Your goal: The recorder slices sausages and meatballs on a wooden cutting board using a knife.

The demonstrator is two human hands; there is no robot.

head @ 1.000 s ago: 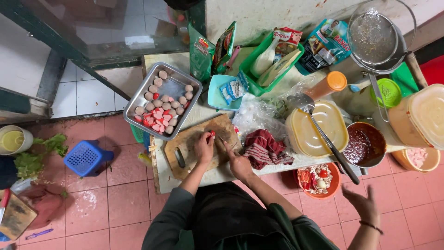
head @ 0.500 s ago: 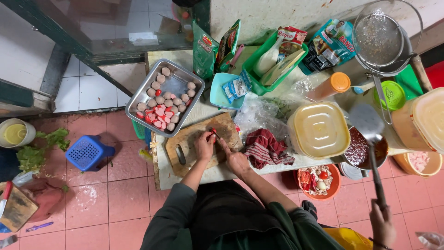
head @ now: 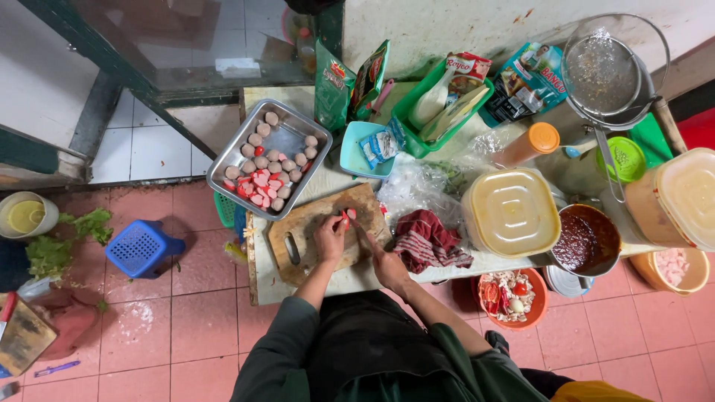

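Two hands on cutting board (head: 313,238), left hand (head: 330,237) pinching red piece (head: 346,218); right hand (head: 387,264) grip unclear

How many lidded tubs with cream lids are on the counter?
2: one square lidded tub beside the sauce pot, one larger tub at the right edge, partly cropped. Others may be hidden.

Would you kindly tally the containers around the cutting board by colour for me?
Green baskets: 1
Light blue bowls: 1
Steel trays: 1
Cream lidded tubs: 2
Orange bowls: 2
Total: 7
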